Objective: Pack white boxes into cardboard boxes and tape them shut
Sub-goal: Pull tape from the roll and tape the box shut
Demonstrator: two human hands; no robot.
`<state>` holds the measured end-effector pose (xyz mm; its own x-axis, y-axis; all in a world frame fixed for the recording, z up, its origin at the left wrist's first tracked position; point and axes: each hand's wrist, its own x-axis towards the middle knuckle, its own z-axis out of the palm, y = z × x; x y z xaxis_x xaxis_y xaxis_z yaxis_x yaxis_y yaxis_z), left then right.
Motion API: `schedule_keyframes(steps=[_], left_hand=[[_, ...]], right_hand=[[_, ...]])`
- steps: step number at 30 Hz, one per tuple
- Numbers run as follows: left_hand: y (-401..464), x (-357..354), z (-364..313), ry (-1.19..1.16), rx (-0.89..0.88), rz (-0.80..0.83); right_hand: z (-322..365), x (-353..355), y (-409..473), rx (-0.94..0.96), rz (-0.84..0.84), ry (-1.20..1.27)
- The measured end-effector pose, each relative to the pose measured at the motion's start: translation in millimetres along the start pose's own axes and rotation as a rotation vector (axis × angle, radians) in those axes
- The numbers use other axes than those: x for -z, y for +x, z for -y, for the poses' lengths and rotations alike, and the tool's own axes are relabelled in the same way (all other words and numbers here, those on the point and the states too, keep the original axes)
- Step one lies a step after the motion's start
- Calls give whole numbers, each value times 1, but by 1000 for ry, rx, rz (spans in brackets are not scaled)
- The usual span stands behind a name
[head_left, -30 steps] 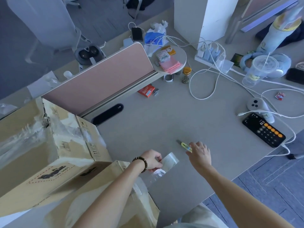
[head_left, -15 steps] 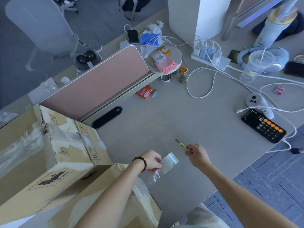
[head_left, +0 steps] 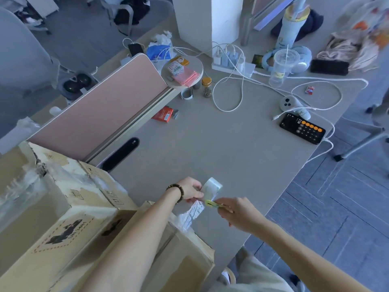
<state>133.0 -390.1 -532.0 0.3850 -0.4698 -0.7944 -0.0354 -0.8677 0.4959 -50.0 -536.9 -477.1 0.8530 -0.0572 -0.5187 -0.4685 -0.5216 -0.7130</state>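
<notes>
Tape about to be cut at lower centre

The tape roll (head_left: 212, 187) is gripped by the left hand (head_left: 190, 189); a yellow cutter (head_left: 211, 204), clasped in the right hand (head_left: 237, 213), is set against the tape strip (head_left: 192, 213) running down-left to the cardboard box (head_left: 185, 260).

— Is any writing legible?

— On the phone (head_left: 302, 128) lying on the worktop (head_left: 210, 148), a calculator screen is shown, and a number resembling "82.2" is displayed above its orange keys.

— And on the cardboard box (head_left: 63, 218)?

— Handling symbols and a dark printed mark inside a dashed outline are seen, but no letters can be made out. A barcode is carried by the small red packet (head_left: 163, 114); its text is too small.
</notes>
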Motion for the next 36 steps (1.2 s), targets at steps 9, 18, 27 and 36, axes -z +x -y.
schedule_keyframes(steps=[9, 18, 27, 36], left_hand=[[3, -2, 9, 1, -80, 11], [1, -2, 16, -44, -92, 47], [0, -5, 16, -115, -102, 39], [-3, -5, 21, -94, -108, 49]], right_hand=[[17, -43, -2, 48, -107, -206], [30, -47, 6, 34, -55, -297], [47, -48, 18, 63, -5, -359], [44, -54, 22, 70, 29, -368]])
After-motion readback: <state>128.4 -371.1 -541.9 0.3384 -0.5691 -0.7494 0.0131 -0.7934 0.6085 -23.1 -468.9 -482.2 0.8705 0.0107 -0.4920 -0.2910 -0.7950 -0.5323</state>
